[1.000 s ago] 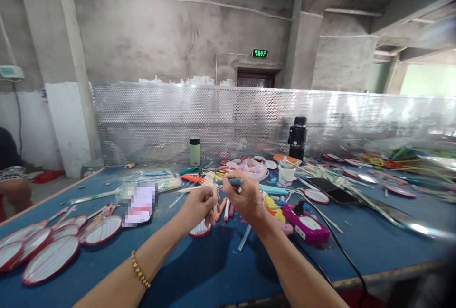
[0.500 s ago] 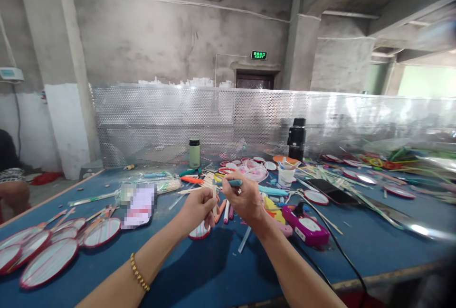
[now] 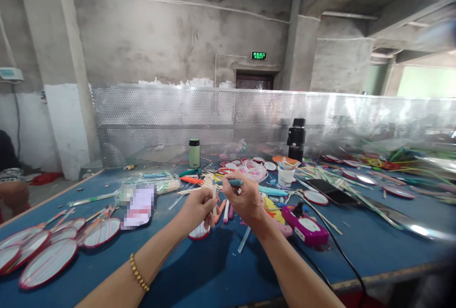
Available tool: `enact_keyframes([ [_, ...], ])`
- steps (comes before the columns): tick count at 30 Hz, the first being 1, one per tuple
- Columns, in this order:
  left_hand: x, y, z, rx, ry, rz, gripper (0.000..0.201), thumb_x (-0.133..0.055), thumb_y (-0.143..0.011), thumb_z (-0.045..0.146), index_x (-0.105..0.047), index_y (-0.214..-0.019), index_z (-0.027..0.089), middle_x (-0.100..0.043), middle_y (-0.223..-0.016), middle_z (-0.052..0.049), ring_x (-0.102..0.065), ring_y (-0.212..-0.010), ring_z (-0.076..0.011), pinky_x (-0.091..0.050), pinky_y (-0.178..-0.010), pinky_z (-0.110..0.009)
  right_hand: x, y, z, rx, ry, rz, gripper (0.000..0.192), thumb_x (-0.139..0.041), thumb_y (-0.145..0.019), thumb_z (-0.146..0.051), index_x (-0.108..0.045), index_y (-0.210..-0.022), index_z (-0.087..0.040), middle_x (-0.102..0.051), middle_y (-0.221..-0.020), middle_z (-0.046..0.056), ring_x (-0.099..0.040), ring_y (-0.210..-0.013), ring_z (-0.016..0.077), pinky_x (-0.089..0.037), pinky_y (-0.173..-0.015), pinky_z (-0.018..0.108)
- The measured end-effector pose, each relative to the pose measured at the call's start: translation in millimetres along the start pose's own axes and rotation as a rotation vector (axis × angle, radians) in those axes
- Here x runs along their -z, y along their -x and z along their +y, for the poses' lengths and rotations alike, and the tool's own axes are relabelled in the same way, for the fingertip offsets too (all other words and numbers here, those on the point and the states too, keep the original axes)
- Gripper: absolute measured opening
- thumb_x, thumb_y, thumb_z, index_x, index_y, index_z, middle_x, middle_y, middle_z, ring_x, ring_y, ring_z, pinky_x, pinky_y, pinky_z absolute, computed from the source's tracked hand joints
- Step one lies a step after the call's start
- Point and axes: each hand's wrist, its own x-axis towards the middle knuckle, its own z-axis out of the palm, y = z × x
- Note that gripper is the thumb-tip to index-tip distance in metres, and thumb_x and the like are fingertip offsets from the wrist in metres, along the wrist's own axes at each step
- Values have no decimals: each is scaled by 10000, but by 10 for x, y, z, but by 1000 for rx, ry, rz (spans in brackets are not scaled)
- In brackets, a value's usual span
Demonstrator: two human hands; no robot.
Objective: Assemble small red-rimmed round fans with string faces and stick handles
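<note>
Two hands meet at the middle of the frame, just above the blue table (image 3: 213, 270). The left hand (image 3: 197, 209) is closed on a pale stick (image 3: 214, 193), pinching it upright between thumb and fingers, with a small red-rimmed fan (image 3: 199, 231) showing just below the fist. The right hand (image 3: 245, 200) is closed around a teal pen (image 3: 231, 182) that lies level across the top of its fingers, its tip pointing toward the left of the frame and touching or nearly touching the top of the stick; which of the two cannot be told. The hands are close together, almost knuckle to knuckle.

Compared with half a second ago, hardly anything differs: both hands keep the same grips in the same spot, and the view has shifted only a trace.

A gold bracelet (image 3: 138, 274) sits on the left wrist, low in the frame. At the lower left lies a row of red-rimmed oval fans (image 3: 48, 263). Right of the hands, a magenta device (image 3: 305, 231) rests on the table with a black cable (image 3: 342, 256) running toward the lower right corner. Behind, a green flask (image 3: 194, 152) and a black flask (image 3: 297, 140) stand before the perforated metal screen (image 3: 149, 123), and a white cup (image 3: 286, 175) stands among scattered sticks and markers. At the far left edge another person's knee (image 3: 14, 193) shows.
</note>
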Motion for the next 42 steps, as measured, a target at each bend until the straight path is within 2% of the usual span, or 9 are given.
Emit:
enact_keyframes([
  [9, -7, -21, -30, -6, 26, -28, 319, -580, -766, 465, -437, -716, 184, -609, -546, 4, -566, -355, -112, -350, -305, -167, 2, -1, 11, 11, 18, 0, 169, -509, -836, -213, -593, -693, -178, -559, -595, -19, -447, -504, 86, -381, -531, 209],
  [22, -14, -4, -13, 1, 14, -19, 298, -570, -772, 443, -436, -715, 183, -600, -529, 8, -560, -350, -112, -343, -302, -165, 3, -14, 15, 8, 15, 6, 171, -509, -844, -226, -597, -705, -178, -559, -596, -14, -458, -516, 94, -378, -536, 218],
  [27, -20, 3, 7, 9, 19, -18, 278, -573, -773, 423, -451, -737, 176, -600, -529, 14, -560, -352, -110, -349, -303, -166, 2, -33, 3, 10, 5, 57, 185, -515, -844, -226, -594, -685, -175, -572, -612, -4, -461, -515, 93, -388, -538, 220],
  [42, -24, 4, 4, 10, 14, -30, 278, -573, -762, 421, -444, -740, 176, -600, -531, 20, -556, -344, -107, -354, -298, -165, -10, -31, 17, -2, -14, 42, 180, -519, -841, -224, -589, -682, -175, -549, -594, -14, -445, -504, 88, -373, -520, 216],
])
